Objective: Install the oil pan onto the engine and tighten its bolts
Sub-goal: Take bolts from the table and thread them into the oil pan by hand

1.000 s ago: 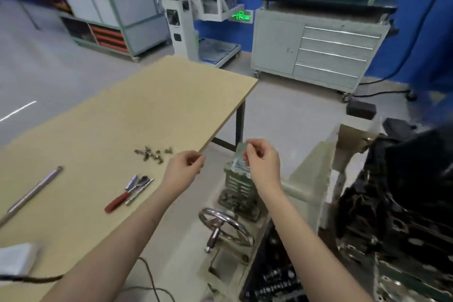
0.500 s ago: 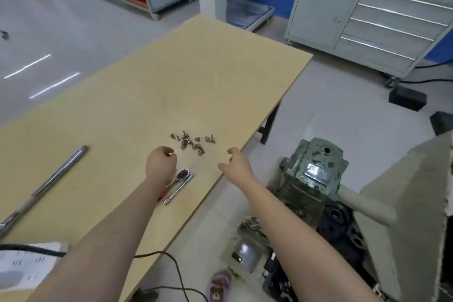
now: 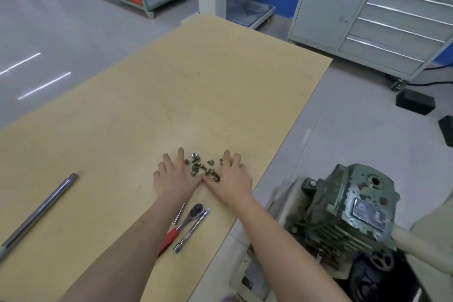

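Several small bolts point(image 3: 202, 167) lie in a loose pile on the wooden table point(image 3: 171, 95). My left hand point(image 3: 172, 178) lies flat on the table just left of the pile, fingers straight. My right hand point(image 3: 231, 178) lies flat just right of the pile, its thumb side touching the nearest bolts. The two hands meet at the thumbs below the pile and hold nothing. A red-handled ratchet point(image 3: 182, 224) lies on the table between my forearms. The oil pan and the engine block are out of view.
A socket extension point(image 3: 192, 230) and a thin bit point(image 3: 178, 213) lie beside the ratchet. A long steel bar point(image 3: 39, 213) lies at the table's left. The green gearbox point(image 3: 353, 211) of the engine stand sits right of the table edge. A grey drawer cabinet point(image 3: 377, 17) stands behind.
The view swung from the engine stand down to the table. Both hands moved forward to the bolt pile and now lie flat on either side of it.
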Available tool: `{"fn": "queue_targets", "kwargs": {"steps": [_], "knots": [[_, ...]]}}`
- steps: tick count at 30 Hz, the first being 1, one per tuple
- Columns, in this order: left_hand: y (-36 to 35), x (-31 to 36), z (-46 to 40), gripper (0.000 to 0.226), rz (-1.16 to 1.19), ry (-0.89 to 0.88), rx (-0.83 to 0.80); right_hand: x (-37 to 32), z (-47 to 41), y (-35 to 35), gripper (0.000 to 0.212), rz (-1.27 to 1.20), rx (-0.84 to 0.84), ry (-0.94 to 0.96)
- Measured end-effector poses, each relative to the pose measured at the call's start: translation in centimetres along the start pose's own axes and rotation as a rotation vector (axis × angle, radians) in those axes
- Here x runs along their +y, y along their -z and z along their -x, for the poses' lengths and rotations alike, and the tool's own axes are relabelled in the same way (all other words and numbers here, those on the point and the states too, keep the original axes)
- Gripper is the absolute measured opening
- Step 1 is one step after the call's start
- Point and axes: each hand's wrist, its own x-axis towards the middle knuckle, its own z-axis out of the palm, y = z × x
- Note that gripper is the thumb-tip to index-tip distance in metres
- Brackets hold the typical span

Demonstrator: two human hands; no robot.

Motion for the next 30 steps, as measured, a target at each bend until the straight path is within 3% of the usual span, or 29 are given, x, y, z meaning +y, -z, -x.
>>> {"fn": "queue_targets", "kwargs": {"steps": [3,6,10,14,19,24,30], "knots": [[-0.7,-0.2,-0.3,0.09,0.008,-0.047,0.042,0.7,-0.6,-0.1,0.082,0.171,0.025,0.091],[-0.9,-0.2,-0.2,0.081,0.036,-0.078,0.095,0.6,-1.0,-0.2,0.065,0.225,0.032,0.191],[-1.1,0.2,-0.2,0.063,-0.013,-0.166,0.139,-0.2,-0.7,0.0,0.033,0.284,0.232,0.351],[-1.2,0.2,-0.4,0.06,0.018,-0.181,0.135,-0.6,-0.8,-0.1,0.031,0.274,0.255,0.38],[-1.2,0.3,-0.2,0.058,0.034,-0.173,0.158,-0.4,-1.3,0.2,0.029,0.303,0.183,0.412],[-0.9,1.0,-0.2,0.052,0.065,-0.201,0.132,-0.1,-1.9,-0.7,0.029,0.32,-0.108,0.447],[-0.9,2.2,-0.5,0.038,0.131,-0.202,0.075,-0.1,-2.0,-0.3,0.028,0.334,-0.132,0.468]]}}
